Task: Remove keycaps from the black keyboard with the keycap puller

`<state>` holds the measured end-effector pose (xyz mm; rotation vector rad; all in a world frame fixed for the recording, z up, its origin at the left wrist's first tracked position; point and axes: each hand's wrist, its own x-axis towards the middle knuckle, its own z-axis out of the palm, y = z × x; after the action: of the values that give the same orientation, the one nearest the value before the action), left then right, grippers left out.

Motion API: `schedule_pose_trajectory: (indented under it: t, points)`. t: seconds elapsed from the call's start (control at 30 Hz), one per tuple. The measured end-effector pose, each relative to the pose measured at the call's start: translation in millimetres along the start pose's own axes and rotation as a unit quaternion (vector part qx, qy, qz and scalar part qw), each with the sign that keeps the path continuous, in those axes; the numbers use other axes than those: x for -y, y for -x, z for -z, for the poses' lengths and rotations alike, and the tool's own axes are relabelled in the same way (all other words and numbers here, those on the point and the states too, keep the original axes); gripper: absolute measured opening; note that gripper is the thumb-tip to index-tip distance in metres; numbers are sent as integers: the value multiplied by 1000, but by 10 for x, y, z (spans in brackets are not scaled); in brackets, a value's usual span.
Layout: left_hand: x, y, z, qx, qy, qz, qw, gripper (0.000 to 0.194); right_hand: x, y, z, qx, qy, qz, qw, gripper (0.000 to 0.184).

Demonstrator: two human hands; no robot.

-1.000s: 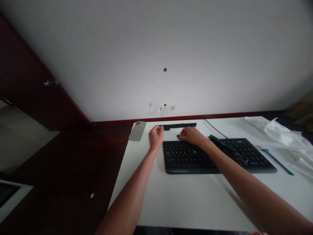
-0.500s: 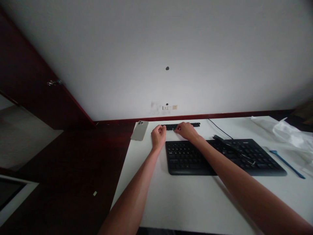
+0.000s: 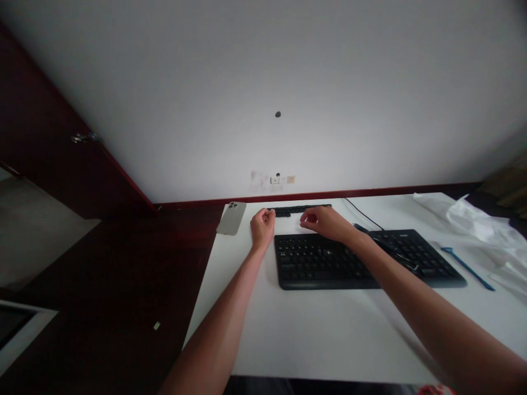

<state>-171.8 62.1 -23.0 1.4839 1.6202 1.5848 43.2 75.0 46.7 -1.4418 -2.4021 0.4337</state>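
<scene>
Lying on the desk (image 3: 321, 334) just beyond the keyboard (image 3: 302, 269), perhaps for easy reach, is a row of black keycaps (image 3: 283, 212). The left hand (image 3: 262, 226) curls by its left end, maybe steadying it, its grip too hidden to tell; the right hand (image 3: 323, 221) has its grip parted, nothing visible inside.

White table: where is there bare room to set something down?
Widest: the table between keyboard, front edge and the forearms. Smaller: the far patch between cord, keyboard and white wrapping. Crowded: around the black keys, with left hand and right hand close; and around the blue stick.
</scene>
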Motion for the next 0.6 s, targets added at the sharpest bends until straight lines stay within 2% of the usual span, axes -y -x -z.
schedule_pose_trajectory:
  t: [0.13,0.3,0.43,0.6]
  points:
    - [2,-3,5,1,1,-11,1000,39,-69,366,198,66,-23,48,996,16]
    - [-2,1,19,-1,-5,-26,1000,39,-79,607,151,113,-20,61,992,17]
    - [-14,5,25,0,-6,-19,1000,39,-63,594,132,112,-35,44,992,13]
    - [-6,0,13,6,-7,-11,1000,39,-177,295,112,55,-51,-20,997,13]
